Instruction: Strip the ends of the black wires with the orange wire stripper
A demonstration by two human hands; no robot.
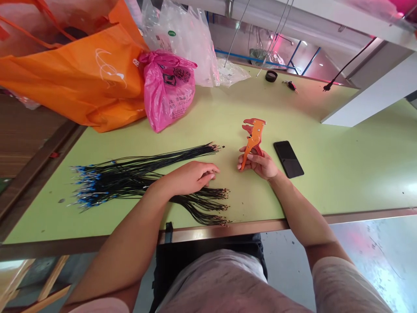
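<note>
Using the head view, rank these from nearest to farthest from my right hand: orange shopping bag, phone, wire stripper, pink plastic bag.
1. Wire stripper: held in the right hand.
2. Phone: just right of that hand.
3. Pink plastic bag: toward the back left.
4. Orange shopping bag: far left, beyond the pink one.

Two hands: one left hand (194, 178), one right hand (263, 166); one orange hand tool (256, 134).
One table (342, 174), one phone (288, 159), one orange bag (94, 87), one pink bag (167, 98), one black ring (271, 77), one power plug (327, 87); clear bags (185, 41) overlap, number unclear; black wires (120, 178) too many to count.
</note>
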